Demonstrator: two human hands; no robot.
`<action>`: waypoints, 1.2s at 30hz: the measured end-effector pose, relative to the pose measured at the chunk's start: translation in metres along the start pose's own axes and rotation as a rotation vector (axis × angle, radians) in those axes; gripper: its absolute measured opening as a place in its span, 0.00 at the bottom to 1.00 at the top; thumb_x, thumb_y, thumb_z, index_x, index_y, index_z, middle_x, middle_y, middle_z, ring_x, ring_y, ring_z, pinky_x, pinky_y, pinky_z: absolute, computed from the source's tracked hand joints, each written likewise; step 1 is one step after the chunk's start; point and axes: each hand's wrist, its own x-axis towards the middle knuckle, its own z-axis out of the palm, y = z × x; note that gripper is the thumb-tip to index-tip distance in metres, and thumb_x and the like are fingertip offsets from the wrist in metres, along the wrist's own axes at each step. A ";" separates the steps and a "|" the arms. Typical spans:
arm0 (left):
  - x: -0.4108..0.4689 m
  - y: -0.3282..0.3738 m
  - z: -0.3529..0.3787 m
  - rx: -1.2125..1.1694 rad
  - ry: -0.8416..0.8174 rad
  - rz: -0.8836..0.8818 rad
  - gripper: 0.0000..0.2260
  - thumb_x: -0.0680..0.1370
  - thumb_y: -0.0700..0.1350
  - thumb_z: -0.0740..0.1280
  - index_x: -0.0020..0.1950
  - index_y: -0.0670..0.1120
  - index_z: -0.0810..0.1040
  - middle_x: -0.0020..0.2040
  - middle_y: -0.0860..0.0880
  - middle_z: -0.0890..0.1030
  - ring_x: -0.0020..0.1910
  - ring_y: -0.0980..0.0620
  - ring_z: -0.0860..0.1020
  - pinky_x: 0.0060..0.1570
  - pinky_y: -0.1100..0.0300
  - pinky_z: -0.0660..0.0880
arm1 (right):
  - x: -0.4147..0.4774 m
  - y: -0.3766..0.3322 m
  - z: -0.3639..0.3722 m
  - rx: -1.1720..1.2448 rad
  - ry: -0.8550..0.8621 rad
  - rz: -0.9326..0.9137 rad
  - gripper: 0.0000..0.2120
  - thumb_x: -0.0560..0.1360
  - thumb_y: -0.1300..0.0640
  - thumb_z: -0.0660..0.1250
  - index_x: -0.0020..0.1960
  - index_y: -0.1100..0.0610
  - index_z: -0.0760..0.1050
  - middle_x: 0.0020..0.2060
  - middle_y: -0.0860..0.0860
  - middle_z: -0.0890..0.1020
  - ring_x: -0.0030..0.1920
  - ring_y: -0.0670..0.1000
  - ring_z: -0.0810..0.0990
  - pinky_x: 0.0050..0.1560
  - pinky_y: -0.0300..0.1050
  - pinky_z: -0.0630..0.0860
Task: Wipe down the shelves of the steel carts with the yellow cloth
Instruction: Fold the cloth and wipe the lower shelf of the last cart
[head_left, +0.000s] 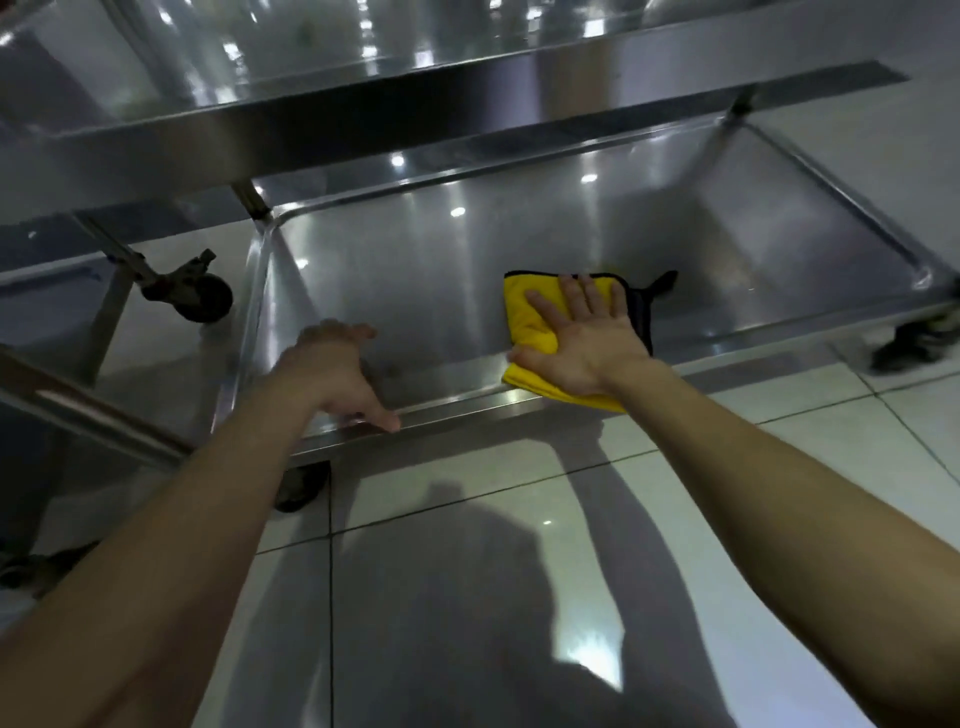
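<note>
The bottom shelf (441, 270) of a steel cart fills the middle of the head view, a shallow shiny tray with raised rims. A folded yellow cloth (530, 322) with a dark edge lies against the shelf's near rim. My right hand (576, 338) presses flat on the cloth, fingers spread and pointing away from me. My left hand (337, 374) rests on the near rim to the left, thumb on the rim's edge and fingers curled over into the tray. It holds nothing else.
A higher steel shelf (363, 119) overhangs the far half of the bottom shelf. A second cart (62, 322) stands at the left, with a black caster (200, 296) beside it. Another caster (914, 343) sits at the right. Pale glossy floor tiles (467, 597) lie below me.
</note>
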 end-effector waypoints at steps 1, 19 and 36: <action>0.004 0.016 0.001 0.014 0.001 0.042 0.67 0.57 0.65 0.88 0.88 0.55 0.56 0.86 0.45 0.59 0.85 0.40 0.57 0.82 0.45 0.62 | 0.000 -0.009 0.001 0.003 -0.005 -0.003 0.54 0.67 0.13 0.41 0.87 0.38 0.40 0.87 0.56 0.39 0.86 0.60 0.33 0.80 0.72 0.33; 0.040 0.089 0.012 0.091 -0.043 0.189 0.65 0.55 0.68 0.86 0.86 0.52 0.60 0.80 0.45 0.66 0.79 0.41 0.65 0.80 0.51 0.63 | 0.077 0.152 -0.030 0.075 0.061 0.212 0.50 0.70 0.15 0.45 0.87 0.38 0.46 0.88 0.54 0.47 0.87 0.59 0.44 0.83 0.69 0.40; 0.040 0.080 0.017 0.010 -0.037 0.163 0.69 0.55 0.68 0.86 0.88 0.56 0.55 0.85 0.46 0.60 0.84 0.41 0.57 0.83 0.50 0.58 | 0.060 -0.023 -0.002 0.027 0.013 -0.275 0.40 0.77 0.22 0.41 0.86 0.34 0.43 0.87 0.51 0.40 0.86 0.56 0.35 0.82 0.68 0.33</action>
